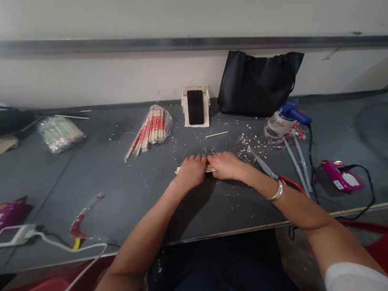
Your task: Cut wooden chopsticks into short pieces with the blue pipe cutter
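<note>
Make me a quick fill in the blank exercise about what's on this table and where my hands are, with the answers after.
1. The left hand and right hand are on the pale sticks; the hand nearer the scissors is the ____.
2. In the picture, the black phone is to the ____ of the black bag.
3. The glue gun is coloured ____.

Missing words: right; left; blue.

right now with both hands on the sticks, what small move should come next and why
Probably nudge the sticks' ends even with the left hand while the right hand steadies them: both hands grip them close together, and some ends poke out past the left hand, within easy reach.
</note>
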The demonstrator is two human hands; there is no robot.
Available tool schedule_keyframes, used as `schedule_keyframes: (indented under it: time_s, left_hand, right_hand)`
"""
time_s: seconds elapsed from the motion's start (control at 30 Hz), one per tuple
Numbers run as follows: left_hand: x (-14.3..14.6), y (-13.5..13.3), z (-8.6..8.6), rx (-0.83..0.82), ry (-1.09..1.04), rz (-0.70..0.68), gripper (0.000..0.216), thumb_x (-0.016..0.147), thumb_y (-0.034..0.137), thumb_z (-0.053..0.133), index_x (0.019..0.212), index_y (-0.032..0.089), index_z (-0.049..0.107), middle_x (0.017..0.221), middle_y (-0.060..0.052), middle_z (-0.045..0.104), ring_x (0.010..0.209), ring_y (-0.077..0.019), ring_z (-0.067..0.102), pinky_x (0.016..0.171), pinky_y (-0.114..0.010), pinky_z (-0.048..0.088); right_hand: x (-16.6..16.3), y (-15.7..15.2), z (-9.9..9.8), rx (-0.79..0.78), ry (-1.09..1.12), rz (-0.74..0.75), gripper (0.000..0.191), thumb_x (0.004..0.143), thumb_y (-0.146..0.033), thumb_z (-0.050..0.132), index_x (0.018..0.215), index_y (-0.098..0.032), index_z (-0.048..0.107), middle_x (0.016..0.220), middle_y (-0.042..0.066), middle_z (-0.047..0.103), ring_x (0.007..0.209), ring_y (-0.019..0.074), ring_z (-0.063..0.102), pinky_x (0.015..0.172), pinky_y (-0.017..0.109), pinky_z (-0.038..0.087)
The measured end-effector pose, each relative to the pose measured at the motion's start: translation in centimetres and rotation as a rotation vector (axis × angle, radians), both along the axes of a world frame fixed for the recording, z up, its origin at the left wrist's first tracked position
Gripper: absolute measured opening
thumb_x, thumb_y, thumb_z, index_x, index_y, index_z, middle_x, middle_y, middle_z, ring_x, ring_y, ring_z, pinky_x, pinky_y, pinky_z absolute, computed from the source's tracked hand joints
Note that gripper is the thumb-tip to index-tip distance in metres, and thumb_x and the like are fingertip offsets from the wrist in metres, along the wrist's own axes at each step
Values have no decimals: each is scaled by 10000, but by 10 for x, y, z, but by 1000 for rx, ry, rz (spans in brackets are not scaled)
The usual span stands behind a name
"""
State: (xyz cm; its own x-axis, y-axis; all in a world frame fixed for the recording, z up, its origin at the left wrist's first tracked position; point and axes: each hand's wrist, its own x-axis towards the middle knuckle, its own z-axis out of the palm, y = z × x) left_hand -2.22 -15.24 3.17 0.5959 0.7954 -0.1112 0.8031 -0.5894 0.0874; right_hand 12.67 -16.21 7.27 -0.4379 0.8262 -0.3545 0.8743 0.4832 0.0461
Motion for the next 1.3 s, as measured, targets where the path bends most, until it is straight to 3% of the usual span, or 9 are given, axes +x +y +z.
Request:
schedule_keyframes:
  time_s: [0.33, 0.5, 0.6, 0.67, 0.8, 0.93, 1.07, 1.17, 1.3]
  left_hand:
    - [1, -3, 5, 7, 44, -20, 288, 873, 171, 570, 1140, 106, 658, 1102, -189, 718, 1102, -328, 677, 884, -399, 525]
    - [-7, 2, -1, -72, -161, 14, 163, 933, 227, 536, 1066, 163, 606, 979, -111, 737, 913, -255, 709, 789, -337, 519]
    - [-12, 9, -8, -93, -479, 141, 114, 951, 308, 546, 913, 202, 561, 789, -23, 677, 715, -184, 648, 659, -276, 474]
    - [-13, 13, -13, -64, -759, 236, 192, 941, 351, 570, 819, 211, 520, 682, 21, 597, 632, -146, 577, 612, -254, 441]
    - [-8, 13, -24, -20, -1249, 333, 272, 916, 422, 602, 766, 210, 519, 613, 51, 510, 576, -112, 496, 584, -241, 438]
    - [5, 7, -39, -121, -1473, 197, 295, 833, 470, 702, 895, 195, 616, 748, 6, 633, 697, -150, 613, 685, -282, 544]
    - [15, 7, -50, -210, -1527, 92, 430, 804, 491, 746, 1086, 188, 627, 933, -58, 707, 861, -206, 683, 788, -336, 598]
    - [15, 9, -52, -290, -1528, 38, 574, 756, 439, 809, 1219, 184, 585, 972, -68, 715, 832, -192, 686, 770, -321, 607]
    - [12, 9, -49, -329, -1546, -21, 636, 730, 375, 836, 1280, 193, 573, 1110, -94, 708, 1010, -235, 691, 892, -347, 600]
  right_hand:
    - [2, 0, 2, -27, 24, -7, 320, 915, -235, 552, 1185, -125, 684, 1139, 193, 761, 1065, 303, 725, 824, 340, 520]
    - [15, -2, 19, 92, 115, -22, 299, 904, -174, 536, 1163, -147, 683, 1053, 155, 760, 1009, 294, 703, 837, 374, 514]
    - [36, 3, 23, 344, 454, -65, 479, 887, -263, 619, 1355, -162, 598, 1221, 166, 694, 1131, 330, 631, 946, 456, 514]
    - [47, 9, 16, 482, 782, -117, 743, 881, -338, 665, 1559, -221, 385, 1401, 158, 591, 1227, 328, 573, 1004, 475, 509]
    - [40, 18, -11, 286, 1262, -114, 1056, 849, -427, 728, 1652, -303, 54, 1470, 141, 538, 1215, 275, 604, 1017, 440, 530]
    - [4, 15, -21, 44, 1420, -58, 915, 780, -459, 792, 1564, -292, 350, 1331, 105, 657, 1161, 247, 644, 1014, 402, 527]
    - [-19, 8, -16, -31, 1430, -101, 373, 799, -480, 763, 1084, -248, 705, 919, 22, 738, 852, 184, 679, 822, 339, 548]
    - [-20, 5, -14, -53, 1420, -181, 327, 830, -527, 711, 722, -223, 660, 673, -16, 653, 653, 138, 601, 662, 296, 498]
    - [-17, 1, -11, -36, 1485, -218, 352, 794, -554, 732, 726, -225, 625, 685, -23, 644, 655, 130, 583, 652, 287, 484]
